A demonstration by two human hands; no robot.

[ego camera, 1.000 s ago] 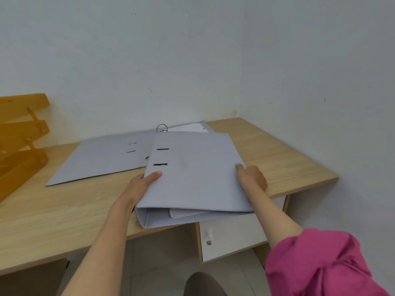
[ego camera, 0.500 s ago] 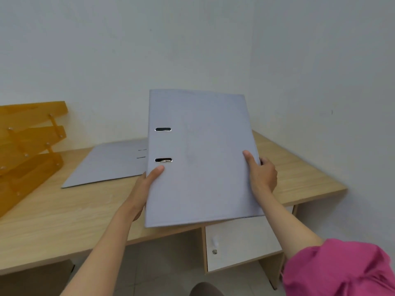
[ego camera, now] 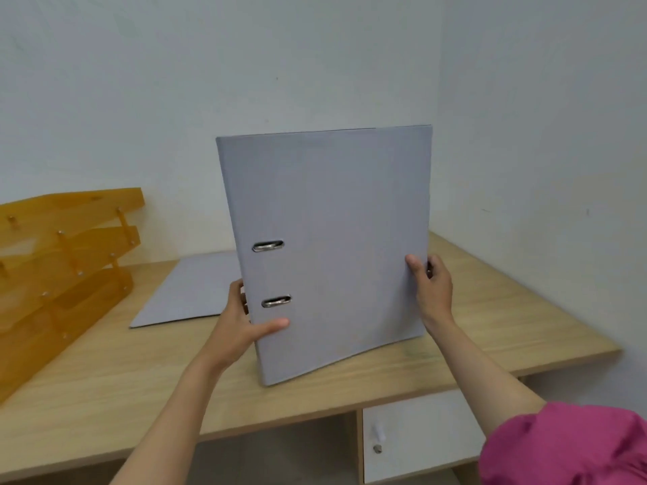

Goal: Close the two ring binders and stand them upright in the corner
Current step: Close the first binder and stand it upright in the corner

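Observation:
A closed grey ring binder stands almost upright above the wooden desk, its front cover facing me, two metal slots near its spine side. My left hand grips its spine edge at the lower left, thumb on the cover. My right hand holds the right edge. The second grey binder lies open and flat on the desk behind, mostly hidden by the held one. The corner where the two walls meet is behind the binder's right edge.
An orange stack of letter trays sits at the desk's left side. A white drawer with a knob is under the desk's front edge at the right. White walls close the back and the right.
The closed binder has been lifted off the desk's front edge and tilted from flat to nearly upright, moving farther back over the desk. Both hands kept their hold.

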